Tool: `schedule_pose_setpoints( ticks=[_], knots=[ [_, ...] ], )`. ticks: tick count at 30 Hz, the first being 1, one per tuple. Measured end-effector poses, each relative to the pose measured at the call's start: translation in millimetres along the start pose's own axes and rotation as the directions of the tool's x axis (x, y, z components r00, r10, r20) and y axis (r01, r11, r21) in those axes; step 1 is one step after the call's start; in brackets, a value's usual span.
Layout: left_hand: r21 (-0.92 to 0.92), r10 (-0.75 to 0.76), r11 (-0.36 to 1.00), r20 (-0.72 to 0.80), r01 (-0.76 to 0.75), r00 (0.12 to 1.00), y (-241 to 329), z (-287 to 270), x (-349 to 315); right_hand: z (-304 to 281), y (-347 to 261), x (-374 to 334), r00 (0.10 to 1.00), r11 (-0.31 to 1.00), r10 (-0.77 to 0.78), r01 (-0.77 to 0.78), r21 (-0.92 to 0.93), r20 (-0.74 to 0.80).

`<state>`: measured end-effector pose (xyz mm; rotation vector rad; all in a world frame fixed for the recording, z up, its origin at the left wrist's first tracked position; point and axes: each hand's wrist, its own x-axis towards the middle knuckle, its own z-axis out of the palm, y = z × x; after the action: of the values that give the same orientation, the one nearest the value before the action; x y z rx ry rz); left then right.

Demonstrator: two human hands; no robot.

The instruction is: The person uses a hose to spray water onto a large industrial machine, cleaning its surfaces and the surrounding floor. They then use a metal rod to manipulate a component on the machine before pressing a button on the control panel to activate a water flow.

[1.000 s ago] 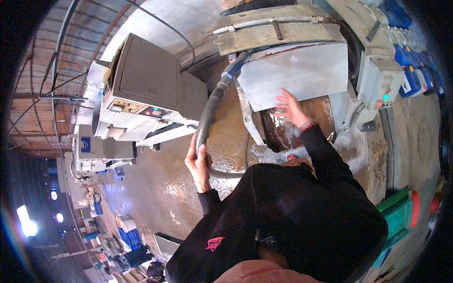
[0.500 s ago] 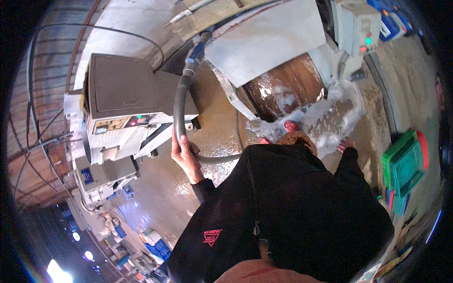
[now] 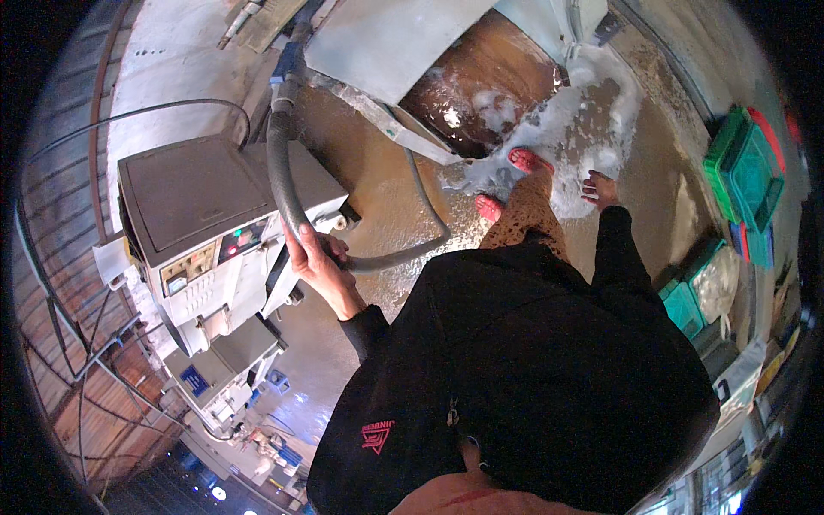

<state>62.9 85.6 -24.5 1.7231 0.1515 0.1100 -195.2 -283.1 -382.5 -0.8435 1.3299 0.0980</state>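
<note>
A thick grey ribbed hose point(image 3: 283, 163) runs down from a blue-and-grey coupling point(image 3: 286, 73) at the upper left. My left hand point(image 3: 319, 264) is closed around it where it bends, and beyond my fingers the hose curves right over the wet floor point(image 3: 365, 184). Out to the right, my right hand point(image 3: 601, 189) hangs with its fingers apart and slightly curled, holding nothing. Beneath that hand, white foam point(image 3: 584, 129) spreads on the floor. Brown foamy water point(image 3: 481, 77) fills the opening under a pale metal panel point(image 3: 378, 43) ahead of me.
On the left stands a grey-topped white machine point(image 3: 197, 197) with lit controls, and a second machine point(image 3: 227, 360) behind it. Green crates point(image 3: 742, 176) are stacked at the right by a wall. My feet in red footwear point(image 3: 530, 161) stand at the foam's edge.
The view has shifted, so the opening and foam appear higher and the crates farther right. My right arm reaches farther forward, its hand more visible. My left hand keeps its hold on the hose.
</note>
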Motion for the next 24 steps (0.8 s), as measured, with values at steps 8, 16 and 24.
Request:
schedule_pose_setpoints(
  ticks=[8, 16, 24],
  knots=[
    [-0.048, 0.014, 0.999, 0.045, -0.011, 0.999, -2.0, -6.5, 0.2, -60.8, 83.3, -39.3, 0.947, 0.944, 0.282, -0.245, 0.222, -0.151],
    [0.006, 0.003, 1.0, 0.001, -0.003, 1.0, 0.9, -1.1, -4.3, -60.0, 46.7, -4.0, 0.97, 0.966, 0.218, -0.199, 0.164, -0.111],
    [-0.042, -0.019, 0.999, -0.034, 0.018, 0.999, 1.3, 6.4, -8.0, 6.0, -56.3, 9.4, 0.999, 0.997, -0.002, 0.005, -0.074, 0.038]
  ],
)
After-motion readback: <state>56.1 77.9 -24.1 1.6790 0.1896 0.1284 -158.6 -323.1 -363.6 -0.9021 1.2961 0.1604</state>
